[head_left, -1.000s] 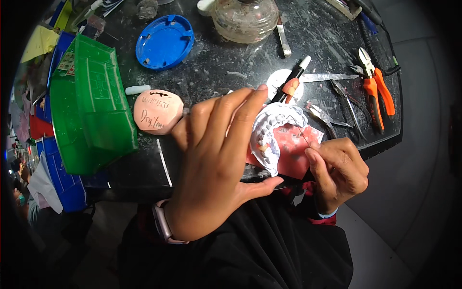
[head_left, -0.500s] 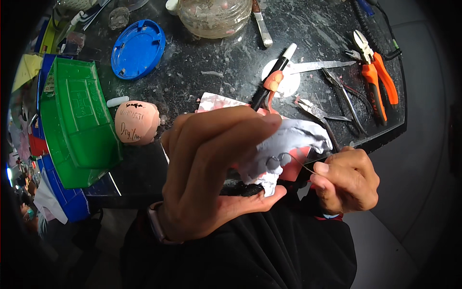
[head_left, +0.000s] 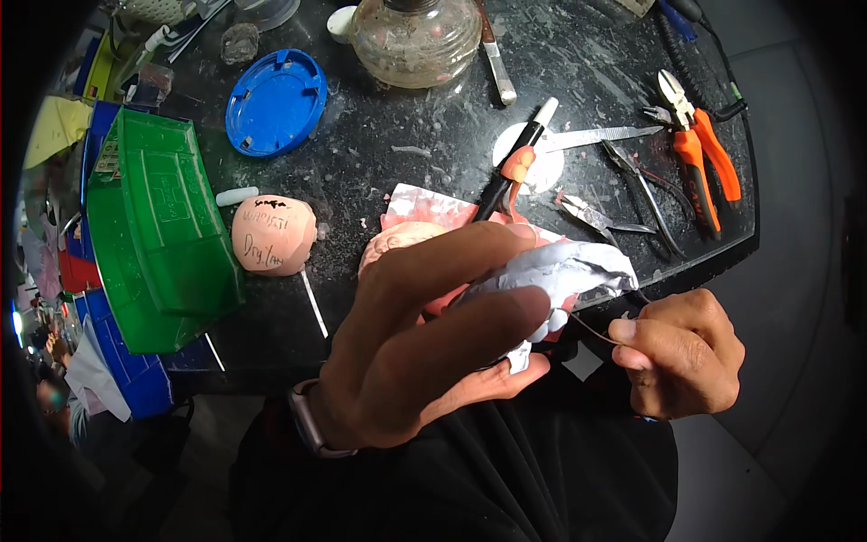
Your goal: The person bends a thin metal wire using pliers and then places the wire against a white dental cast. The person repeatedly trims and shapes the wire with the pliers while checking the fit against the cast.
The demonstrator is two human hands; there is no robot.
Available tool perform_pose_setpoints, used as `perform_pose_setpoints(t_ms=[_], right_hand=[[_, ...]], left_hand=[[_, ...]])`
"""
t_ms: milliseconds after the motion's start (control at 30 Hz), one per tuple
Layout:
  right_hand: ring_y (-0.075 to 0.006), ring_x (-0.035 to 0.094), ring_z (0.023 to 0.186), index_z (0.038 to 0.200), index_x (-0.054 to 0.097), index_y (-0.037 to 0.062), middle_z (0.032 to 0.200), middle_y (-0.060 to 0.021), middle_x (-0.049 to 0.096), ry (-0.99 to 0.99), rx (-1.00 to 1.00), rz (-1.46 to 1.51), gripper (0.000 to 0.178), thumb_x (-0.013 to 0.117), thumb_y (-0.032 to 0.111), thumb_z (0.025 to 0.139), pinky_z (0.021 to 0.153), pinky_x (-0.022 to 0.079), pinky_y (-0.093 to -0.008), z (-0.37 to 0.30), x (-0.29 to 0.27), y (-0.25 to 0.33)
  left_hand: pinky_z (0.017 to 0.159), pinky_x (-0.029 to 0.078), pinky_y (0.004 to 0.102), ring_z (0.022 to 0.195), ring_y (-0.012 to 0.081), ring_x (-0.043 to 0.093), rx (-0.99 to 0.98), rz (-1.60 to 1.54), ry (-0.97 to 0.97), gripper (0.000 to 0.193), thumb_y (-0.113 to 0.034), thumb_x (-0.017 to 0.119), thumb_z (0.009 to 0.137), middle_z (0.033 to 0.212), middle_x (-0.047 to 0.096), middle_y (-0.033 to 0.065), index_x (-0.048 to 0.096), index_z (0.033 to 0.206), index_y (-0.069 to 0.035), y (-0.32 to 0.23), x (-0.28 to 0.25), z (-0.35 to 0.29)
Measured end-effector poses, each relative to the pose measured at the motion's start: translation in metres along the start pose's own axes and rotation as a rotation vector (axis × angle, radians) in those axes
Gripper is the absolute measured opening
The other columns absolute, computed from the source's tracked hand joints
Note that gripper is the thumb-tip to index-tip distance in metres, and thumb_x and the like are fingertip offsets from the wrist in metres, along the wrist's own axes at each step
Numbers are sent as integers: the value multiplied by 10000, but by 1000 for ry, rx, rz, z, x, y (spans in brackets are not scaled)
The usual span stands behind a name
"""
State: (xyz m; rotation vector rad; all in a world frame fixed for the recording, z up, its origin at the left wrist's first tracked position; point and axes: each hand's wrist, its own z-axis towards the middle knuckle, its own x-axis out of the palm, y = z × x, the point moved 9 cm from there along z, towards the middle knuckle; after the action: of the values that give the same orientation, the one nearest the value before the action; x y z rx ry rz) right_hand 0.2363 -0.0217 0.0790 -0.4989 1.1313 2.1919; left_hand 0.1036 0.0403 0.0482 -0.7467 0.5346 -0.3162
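Note:
My left hand (head_left: 424, 339) grips a pale white moulded piece (head_left: 587, 264), which looks like a dental cast, with fingers over its top and thumb below. Much of the piece is hidden by those fingers. A thin bent wire (head_left: 591, 331) runs from the piece to my right hand (head_left: 686, 357), pinched between thumb and index finger. Where its far end lies is covered. Behind my left hand shows a pink dental cast (head_left: 402, 242) on a pink-smeared sheet (head_left: 420, 203). Farther left stands another pink cast (head_left: 274, 237) with handwriting on it.
Beyond my hands lie a black marker (head_left: 497, 191) with an orange piece on it, small pliers (head_left: 591, 215), long-nosed pliers (head_left: 648, 199), orange-handled cutters (head_left: 703, 167) and a metal blade handle (head_left: 601, 136). A glass jar (head_left: 415, 50), knife (head_left: 497, 68), blue lid (head_left: 275, 104) and green tray (head_left: 172, 244) stand around.
Both hands have shifted slightly right in the view. A left finger now lies lower across the white piece, covering the wire's loop, and the pink cast behind has come into sight.

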Motion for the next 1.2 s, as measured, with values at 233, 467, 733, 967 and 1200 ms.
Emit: perform_pose_setpoints(t_ms=[233,467,733,967,1200], right_hand=[[-92,532,435,775,693,2,568,-33,539,54,-2,14,191,777,74,618,353,379,-191,5,0,0],[-124,480,536,836,667,-28,651,-69,507,144,-83,-140,538,797,432,588,414,343,-204,10,-4,3],[-96,513,581,879,628,5,713,-57,528,54,-170,-199,524,865,299,516,419,359,-176,16,-2,17],[-70,456,494,874,706,90,688,-29,541,138,-144,-258,369,835,154,534,399,308,-169,15,11,15],[-33,363,453,798,730,131,607,18,534,40,-249,-365,288,801,210,531,404,194,-200,18,5,29]], left_hand=[[716,560,336,921,243,583,-34,54,13,815,-200,909,441,1099,510,163,453,1109,-101,-2,-3,-2],[711,576,362,913,258,581,-44,42,-8,786,-239,899,451,1071,510,146,471,1096,-108,-1,-2,-5],[818,509,356,993,279,572,99,34,-73,669,-111,868,504,1128,538,177,556,1095,-80,-8,-4,-10],[794,517,361,979,280,568,129,70,-73,743,-127,884,474,1128,521,167,530,1125,-94,-8,-3,-13],[787,515,366,985,274,556,168,80,-116,795,-128,889,472,1129,509,153,496,1163,-114,-9,-4,-14]])
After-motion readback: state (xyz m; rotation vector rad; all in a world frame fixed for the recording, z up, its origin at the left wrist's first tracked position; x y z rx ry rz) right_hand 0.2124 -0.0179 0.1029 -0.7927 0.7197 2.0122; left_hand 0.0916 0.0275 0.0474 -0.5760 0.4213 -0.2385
